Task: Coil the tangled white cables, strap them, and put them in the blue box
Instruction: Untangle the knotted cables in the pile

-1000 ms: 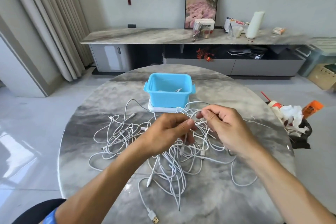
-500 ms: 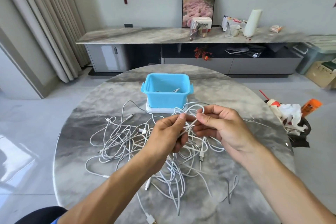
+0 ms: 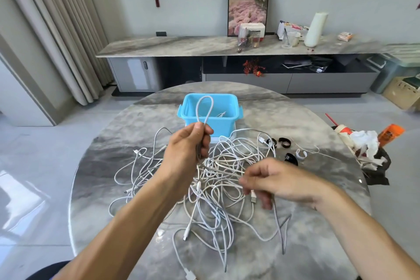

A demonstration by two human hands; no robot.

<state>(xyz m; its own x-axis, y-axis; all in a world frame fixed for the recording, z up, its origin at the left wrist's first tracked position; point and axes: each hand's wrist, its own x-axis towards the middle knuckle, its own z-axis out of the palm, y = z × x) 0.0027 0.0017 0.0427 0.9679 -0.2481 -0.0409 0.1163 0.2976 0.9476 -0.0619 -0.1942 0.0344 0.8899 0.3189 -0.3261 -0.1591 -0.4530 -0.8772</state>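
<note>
Coiling step: left hand [image 3: 186, 145] pinches first loop of thin white cable [image 3: 204, 107]; right hand [image 3: 279, 179] fingers curled on trailing length. Next: free it from tangled white cable pile [image 3: 218, 179].

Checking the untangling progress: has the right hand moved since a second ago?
Yes. The right hand has pulled away from the blue box, back toward the person, pinching a cable.

White carton [image 3: 256, 30] on the sideboard [image 3: 181, 46] — seemingly "Panasonic", partly hidden.
</note>
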